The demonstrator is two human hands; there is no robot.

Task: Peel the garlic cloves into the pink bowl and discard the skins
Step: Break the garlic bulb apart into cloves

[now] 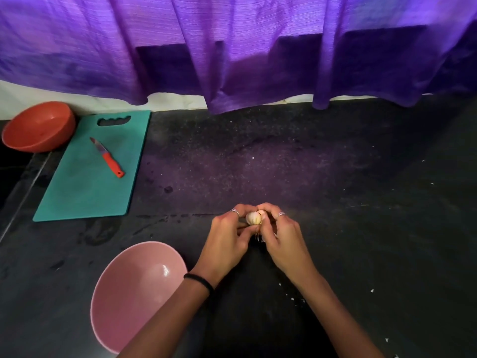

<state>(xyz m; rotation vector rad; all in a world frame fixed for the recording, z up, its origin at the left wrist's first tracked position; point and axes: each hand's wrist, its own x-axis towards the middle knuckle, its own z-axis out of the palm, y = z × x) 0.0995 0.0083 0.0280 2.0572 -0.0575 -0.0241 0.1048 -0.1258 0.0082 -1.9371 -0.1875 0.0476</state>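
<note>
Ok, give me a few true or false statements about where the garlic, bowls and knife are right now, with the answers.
1. Both hands hold the garlic bulb. True: left hand and right hand grip it.
2. The pink bowl holds peeled cloves. False: none show inside.
3. The knife lies on the teal cutting board. True.
4. The red bowl sits on the cutting board. False: it sits beside the board's far left corner.

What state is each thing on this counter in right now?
Whitish garlic bulb: unpeeled, held above the counter.
Left hand: grips the bulb.
Right hand: grips the bulb.
Pink round bowl: upright, no cloves inside.
Orange round bowl: tilted, looks empty.
Orange-handled small knife: lying unused on the teal plastic cutting board.
</note>
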